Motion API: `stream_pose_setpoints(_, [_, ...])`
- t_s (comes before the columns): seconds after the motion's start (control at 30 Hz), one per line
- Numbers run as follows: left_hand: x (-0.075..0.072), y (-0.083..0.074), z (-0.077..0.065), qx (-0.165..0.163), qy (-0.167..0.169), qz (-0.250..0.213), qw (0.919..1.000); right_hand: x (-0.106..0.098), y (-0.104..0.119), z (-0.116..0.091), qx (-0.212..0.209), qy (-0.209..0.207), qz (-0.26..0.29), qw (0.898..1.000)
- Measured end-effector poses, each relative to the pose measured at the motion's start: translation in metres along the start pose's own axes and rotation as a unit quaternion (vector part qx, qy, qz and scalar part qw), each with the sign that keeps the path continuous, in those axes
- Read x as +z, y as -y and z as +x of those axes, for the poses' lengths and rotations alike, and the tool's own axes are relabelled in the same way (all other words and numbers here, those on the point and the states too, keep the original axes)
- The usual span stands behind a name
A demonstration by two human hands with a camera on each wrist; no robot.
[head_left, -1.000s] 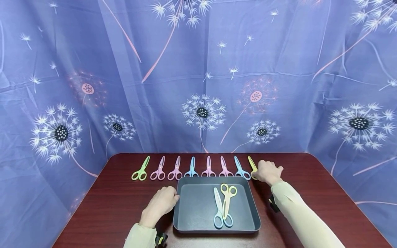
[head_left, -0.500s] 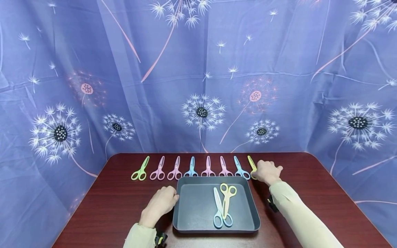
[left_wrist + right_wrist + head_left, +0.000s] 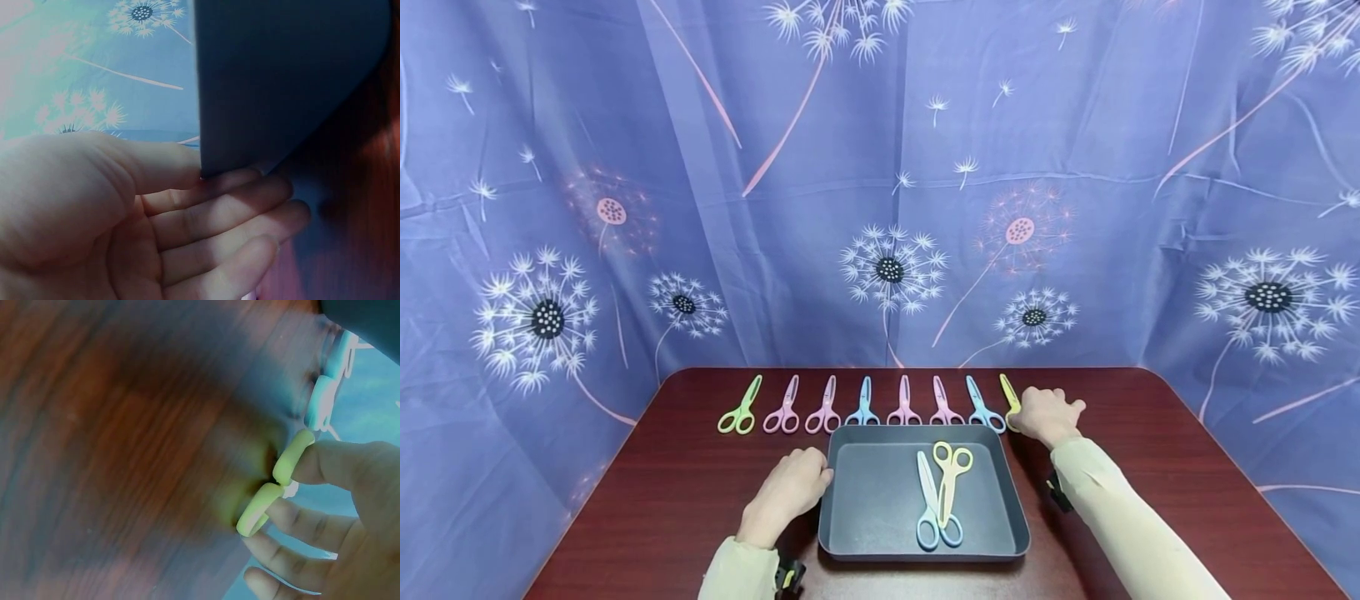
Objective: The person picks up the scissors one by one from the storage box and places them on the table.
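Observation:
My left hand (image 3: pixel 792 482) grips the left wall of a dark grey tray (image 3: pixel 880 553); in the left wrist view the thumb lies on one side of the wall and the curled fingers on the other. My right hand (image 3: pixel 1047 414) is at the yellow scissors (image 3: pixel 1009 392), the rightmost pair in the row. In the right wrist view its thumb and fingers hold the yellow handle loops (image 3: pixel 259 509) close over the wood. Inside the tray, pale yellow scissors (image 3: pixel 950 479) lie across light blue scissors (image 3: pixel 928 487).
Along the back of the table stretch green scissors (image 3: pixel 742 408), several pink scissors (image 3: pixel 785 408), and two blue pairs (image 3: pixel 865 402), (image 3: pixel 981 406), blades pointing away. The tray's far rim overlaps some handles in the head view. A blue dandelion-print curtain (image 3: pixel 805 275) hangs behind the table.

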State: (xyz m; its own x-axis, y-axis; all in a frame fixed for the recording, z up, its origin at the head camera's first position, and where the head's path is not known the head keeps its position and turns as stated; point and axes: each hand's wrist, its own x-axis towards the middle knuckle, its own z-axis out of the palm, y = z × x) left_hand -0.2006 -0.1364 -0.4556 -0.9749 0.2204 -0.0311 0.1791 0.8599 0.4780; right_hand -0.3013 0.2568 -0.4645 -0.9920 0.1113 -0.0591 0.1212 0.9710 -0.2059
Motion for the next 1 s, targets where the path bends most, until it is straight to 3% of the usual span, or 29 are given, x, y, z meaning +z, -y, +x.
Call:
stream_pose_setpoints(0.6, [-0.002, -0.003, -0.001, 0.006, -0.007, 0.007, 0.9999, -0.018, 0.007, -0.010, -0.033, -0.015, -0.034, 0.999])
stream_pose_setpoints(0.83, [-0.002, 0.000, 0.000, 0.029, -0.019, 0.027, 0.9990, -0.014, 0.003, -0.012, -0.048, -0.017, -0.038, 0.998])
stream_pose_setpoints(1.0, [-0.002, 0.000, -0.001, 0.026, -0.016, 0.023, 0.9993, -0.017, 0.009, -0.019, -0.070, -0.043, -0.048, 0.995])
